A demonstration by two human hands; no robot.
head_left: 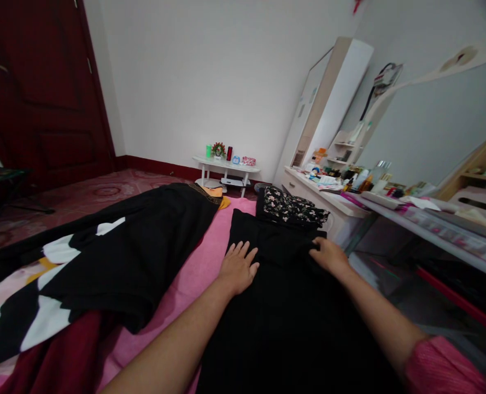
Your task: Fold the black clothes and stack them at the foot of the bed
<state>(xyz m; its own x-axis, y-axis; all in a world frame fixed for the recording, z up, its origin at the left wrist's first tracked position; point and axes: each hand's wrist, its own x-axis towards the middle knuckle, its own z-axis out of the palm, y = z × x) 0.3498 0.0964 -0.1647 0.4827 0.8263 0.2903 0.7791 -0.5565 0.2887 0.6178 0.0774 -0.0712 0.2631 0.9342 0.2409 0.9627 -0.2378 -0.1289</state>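
A black garment [284,317] lies spread over a pink cloth [197,273] in front of me; its exact kind does not show. Flat on its left edge rests my left hand [239,268], fingers spread. At the garment's upper right side, my right hand [327,256] pinches the black fabric between thumb and curled fingers. Just beyond the far edge sits a folded black floral garment [294,207]. To the left is a heap of clothes, with a large black piece [144,241] on top and a dark red one [62,355] below.
A dressing table [308,186] crowded with bottles stands at the right, and beside it a long shelf [431,224] runs toward me. Against the far wall is a small white table [226,164] with ornaments. A dark red door [41,82] is at the left.
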